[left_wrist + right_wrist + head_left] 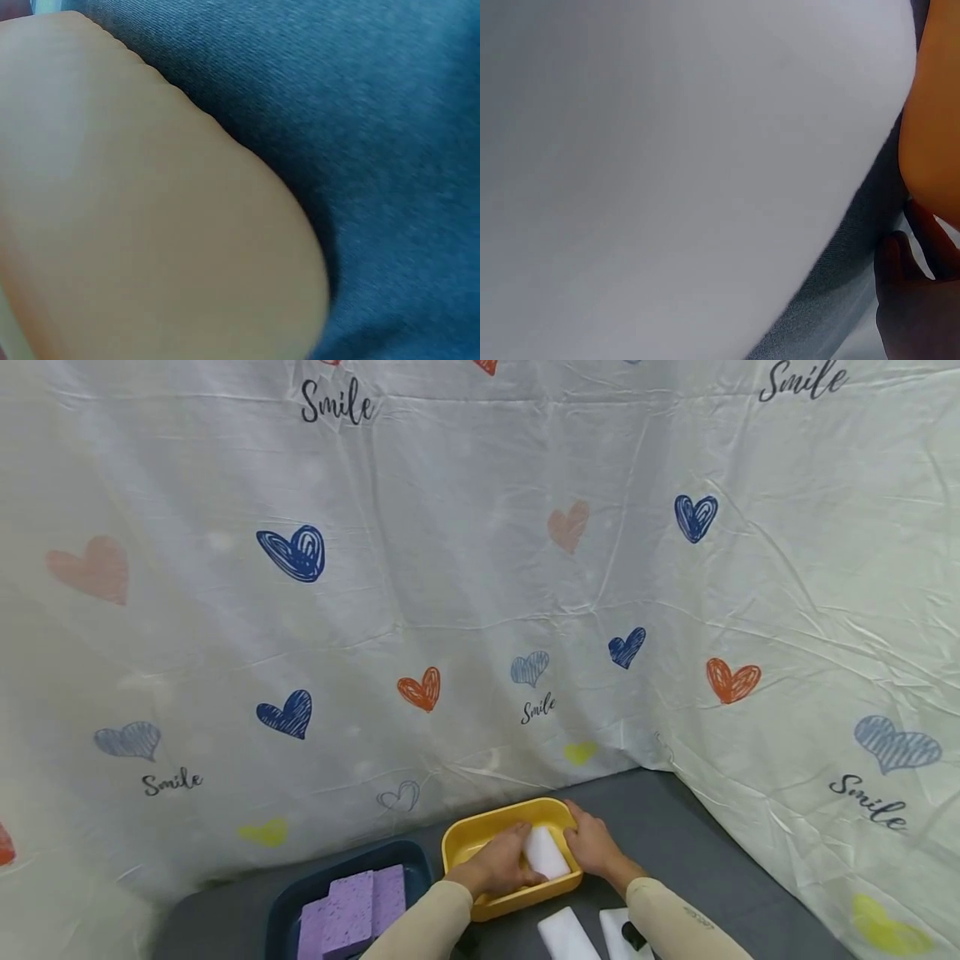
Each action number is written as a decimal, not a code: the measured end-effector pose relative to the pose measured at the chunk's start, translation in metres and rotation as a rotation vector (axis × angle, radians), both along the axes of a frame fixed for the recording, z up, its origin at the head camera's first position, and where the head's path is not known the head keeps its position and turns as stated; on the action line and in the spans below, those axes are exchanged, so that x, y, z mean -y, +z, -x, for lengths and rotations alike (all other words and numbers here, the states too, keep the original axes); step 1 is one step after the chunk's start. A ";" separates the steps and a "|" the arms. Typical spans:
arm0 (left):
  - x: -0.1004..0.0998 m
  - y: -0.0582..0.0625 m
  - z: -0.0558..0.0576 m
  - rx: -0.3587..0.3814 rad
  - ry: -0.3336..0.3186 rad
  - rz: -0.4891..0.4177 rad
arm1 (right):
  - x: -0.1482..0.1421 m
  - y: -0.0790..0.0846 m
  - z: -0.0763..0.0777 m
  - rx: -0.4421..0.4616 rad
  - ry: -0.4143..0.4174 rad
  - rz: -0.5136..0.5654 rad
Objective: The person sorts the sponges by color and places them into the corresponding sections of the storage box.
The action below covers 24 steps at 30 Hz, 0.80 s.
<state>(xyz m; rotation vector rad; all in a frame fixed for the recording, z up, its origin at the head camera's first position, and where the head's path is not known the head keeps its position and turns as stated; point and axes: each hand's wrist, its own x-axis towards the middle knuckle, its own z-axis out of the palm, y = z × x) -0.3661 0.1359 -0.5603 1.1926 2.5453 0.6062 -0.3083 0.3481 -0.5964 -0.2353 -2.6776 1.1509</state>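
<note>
A yellow tray [480, 910] stands on the dark table, with a white block-shaped sponge [546, 852] lying tilted inside its right end. My left hand [498, 864] reaches into the tray and grips the sponge at its left side, thumb on the near side. At the tray's right end, my right hand [592, 843] holds the rim. In the right wrist view, fingers of the right hand [919, 300] show beside the orange-looking tray wall [937, 142]. Another white sponge [690, 165] fills most of that view, close to the camera. A blurred tan surface covers much of the left wrist view.
Left of the yellow tray stands a dark blue tray [416, 856] holding several purple sponges [351, 906]. Two white sponges lie in front, one [567, 935] left of the other [615, 927], near the right forearm. A white curtain [480, 568] printed with hearts hangs behind the grey table [667, 827].
</note>
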 end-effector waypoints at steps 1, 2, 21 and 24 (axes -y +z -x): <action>0.003 0.007 -0.004 0.008 0.011 0.013 | 0.004 0.009 -0.006 0.007 0.000 0.008; 0.006 0.014 -0.009 0.021 0.022 0.017 | 0.006 0.015 -0.009 0.014 0.000 0.011; 0.043 0.034 -0.040 0.003 0.052 -0.160 | 0.014 0.029 -0.015 0.090 -0.021 0.005; 0.048 0.036 -0.045 -0.013 0.047 -0.179 | 0.016 0.030 -0.015 0.084 -0.015 0.000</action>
